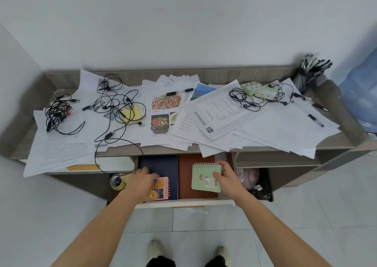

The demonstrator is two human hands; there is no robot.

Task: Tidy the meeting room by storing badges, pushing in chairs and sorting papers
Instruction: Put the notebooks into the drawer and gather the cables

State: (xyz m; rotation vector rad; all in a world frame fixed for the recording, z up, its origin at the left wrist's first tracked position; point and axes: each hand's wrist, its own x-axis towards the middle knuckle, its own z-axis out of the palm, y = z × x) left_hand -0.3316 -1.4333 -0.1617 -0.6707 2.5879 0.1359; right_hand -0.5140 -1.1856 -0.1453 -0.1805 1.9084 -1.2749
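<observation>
- Right hand pinches the green spiral notepad over the open drawer.
- Left hand lies on the pink spiral notebook in the drawer; cannot tell its grip.
- Papers sprawl unsorted across the desktop; sorting looks barely begun.
- No badges or chairs in view.

Two notebooks show, one pink spiral notebook and one green spiral notebook — plus one navy book, one brown book, one yellow sticky-note pad, one tape roll, one water jug — and papers too many to count.
</observation>
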